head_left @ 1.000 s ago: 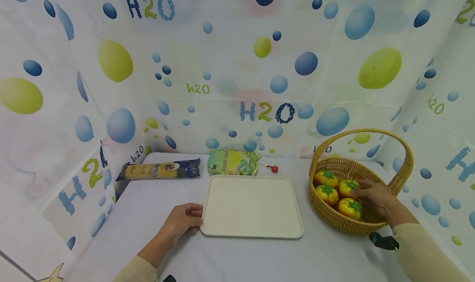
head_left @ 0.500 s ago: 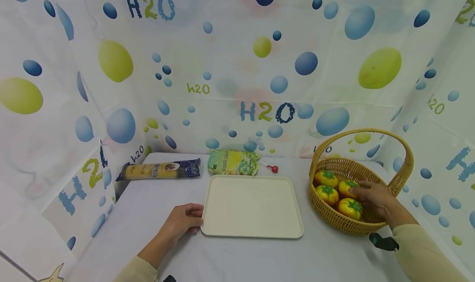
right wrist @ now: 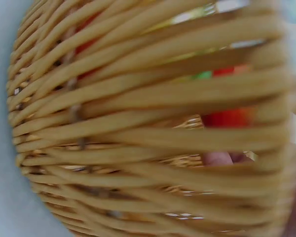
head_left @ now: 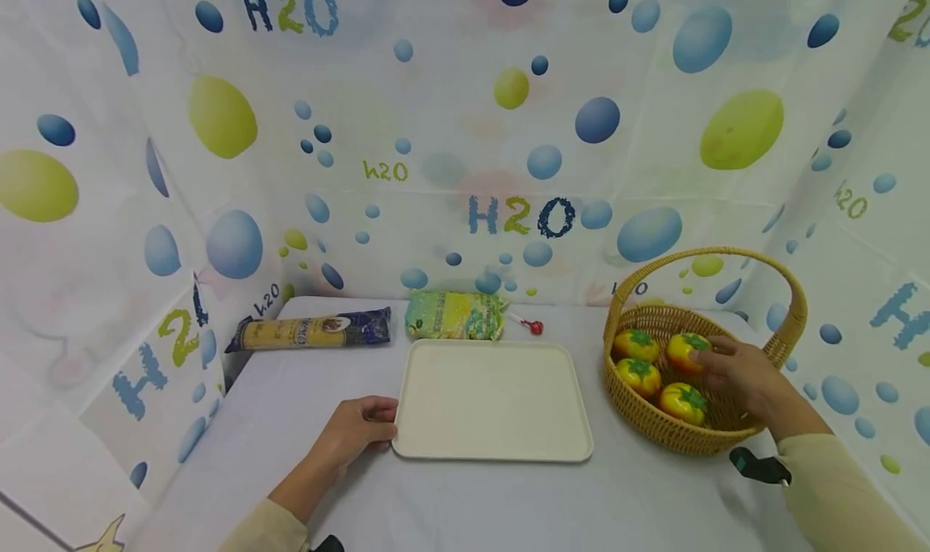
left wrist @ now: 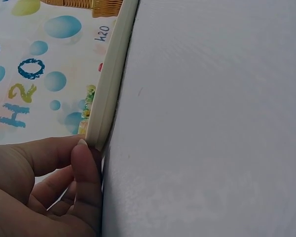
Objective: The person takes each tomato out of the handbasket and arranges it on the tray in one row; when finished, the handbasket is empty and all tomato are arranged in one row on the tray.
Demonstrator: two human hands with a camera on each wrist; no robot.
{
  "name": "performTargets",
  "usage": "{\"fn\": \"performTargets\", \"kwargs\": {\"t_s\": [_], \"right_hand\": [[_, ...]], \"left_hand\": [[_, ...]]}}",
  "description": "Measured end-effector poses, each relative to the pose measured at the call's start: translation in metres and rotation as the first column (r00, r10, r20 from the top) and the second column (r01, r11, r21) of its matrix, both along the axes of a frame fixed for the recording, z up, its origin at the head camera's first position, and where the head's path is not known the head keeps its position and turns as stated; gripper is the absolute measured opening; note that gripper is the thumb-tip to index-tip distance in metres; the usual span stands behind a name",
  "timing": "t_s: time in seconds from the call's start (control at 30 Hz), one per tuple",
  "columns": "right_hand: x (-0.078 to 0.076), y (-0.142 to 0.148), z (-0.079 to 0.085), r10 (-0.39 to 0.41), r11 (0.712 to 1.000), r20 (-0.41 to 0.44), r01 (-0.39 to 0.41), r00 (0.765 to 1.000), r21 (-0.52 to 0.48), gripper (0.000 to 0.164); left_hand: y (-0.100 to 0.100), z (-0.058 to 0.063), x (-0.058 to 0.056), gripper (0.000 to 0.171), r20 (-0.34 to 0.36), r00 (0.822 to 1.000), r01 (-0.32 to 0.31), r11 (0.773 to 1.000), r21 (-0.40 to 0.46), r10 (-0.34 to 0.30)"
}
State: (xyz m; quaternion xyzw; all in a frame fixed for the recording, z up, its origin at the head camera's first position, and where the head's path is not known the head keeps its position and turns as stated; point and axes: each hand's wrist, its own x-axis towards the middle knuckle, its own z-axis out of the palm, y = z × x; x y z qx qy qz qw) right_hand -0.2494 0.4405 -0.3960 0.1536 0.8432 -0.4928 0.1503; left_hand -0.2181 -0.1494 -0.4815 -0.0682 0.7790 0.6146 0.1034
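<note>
Yellow fruit (head_left: 684,353) beside three others (head_left: 639,378), basket wall (head_left: 649,425) around

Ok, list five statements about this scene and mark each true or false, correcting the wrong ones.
1. The right hand grips a round yellow-orange fruit with green leaves at the brown wicker basket. True.
2. That basket holds no other fruit. False: three more fruits lie in it.
3. The left hand touches the left edge of the rectangular cream tray. True.
4. The small red lollipop with a white stick lies on the tray. False: it lies beyond the tray, right of the green-and-yellow plastic packet.
5. The long blue-and-yellow plastic packet lies left of the green-and-yellow one. True.
</note>
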Motion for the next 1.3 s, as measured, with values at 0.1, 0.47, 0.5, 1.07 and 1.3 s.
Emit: {"fn": "performTargets", "kwargs": {"t_s": [0.1,0.47,0.5,1.07,1.3], "right_hand": [[0.003,-0.004,0.011,0.031,1.0,-0.053,-0.031,0.998,0.005,0.107],[0.017,-0.029,0.042,0.119,0.992,-0.202,-0.123,0.972,-0.003,0.094],[0.019,-0.033,0.043,0.13,0.991,-0.203,-0.132,0.971,0.0,0.093],[0.031,-0.068,0.056,0.202,0.979,-0.215,-0.2,0.956,0.032,0.09],[0.034,-0.082,0.054,0.215,0.974,-0.264,-0.225,0.94,-0.007,0.081]], "left_hand": [[0.0,0.001,0.0,0.044,-0.004,1.0,-0.002,1.0,-0.002,0.002],[0.0,0.003,0.002,0.045,-0.013,1.0,0.002,1.0,0.0,-0.001],[0.0,0.002,0.002,0.045,-0.014,1.0,0.003,1.0,-0.001,-0.003],[0.001,0.003,0.001,0.044,-0.011,1.0,0.006,1.0,-0.021,-0.006],[0.0,0.003,0.002,0.044,-0.007,1.0,0.001,1.0,-0.017,-0.001]]}}
